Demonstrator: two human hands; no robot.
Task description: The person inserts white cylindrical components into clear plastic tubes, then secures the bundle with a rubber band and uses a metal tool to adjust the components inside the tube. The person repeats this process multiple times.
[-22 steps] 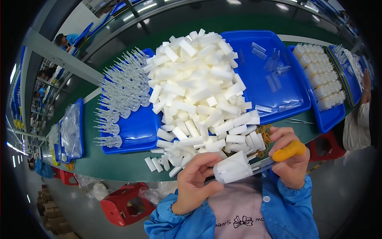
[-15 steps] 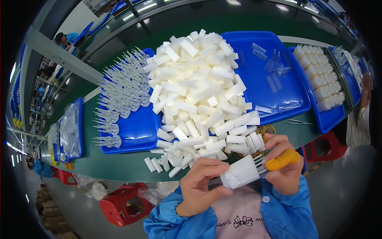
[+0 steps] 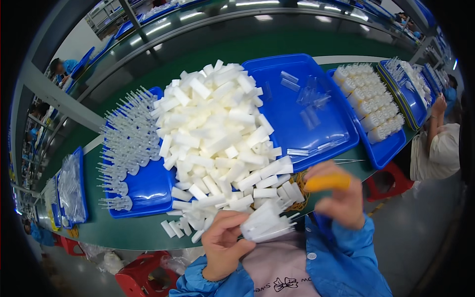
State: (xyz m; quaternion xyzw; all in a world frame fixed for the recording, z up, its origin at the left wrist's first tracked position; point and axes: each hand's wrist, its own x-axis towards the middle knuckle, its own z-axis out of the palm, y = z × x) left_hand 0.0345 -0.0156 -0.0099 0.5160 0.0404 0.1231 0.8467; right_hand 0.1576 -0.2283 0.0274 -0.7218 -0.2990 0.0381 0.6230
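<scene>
Between the thumb and fingers of my left hand [image 3: 225, 245] is a white, roughly cylindrical bundle [image 3: 262, 225]. Thin translucent prongs stick out of its right end; what makes up its inside cannot be told. My right hand [image 3: 341, 198], blurred by motion, wears an orange finger cot [image 3: 327, 182] on one finger. Its fingers are apart, to the right of the prongs and not touching them, and nothing shows between them. Just beyond my hands, a big heap of white foam pieces [image 3: 213, 133] covers the middle of the green table [image 3: 133, 236].
Left of the heap, a blue tray [image 3: 148, 195] holds rows of translucent spiky parts [image 3: 131, 133]. On its right, another blue tray [image 3: 326, 133] carries clear tubes [image 3: 309, 96]. Farther right stands a tray of bundled white parts [image 3: 368, 99]. Tweezers [image 3: 349, 161] and yellow rubber bands [image 3: 299, 185] lie nearby.
My right hand has come off the prongs and moved away from the bundle. The bundle remains in my left hand, its prongs now more spread. The whole view has shifted.
</scene>
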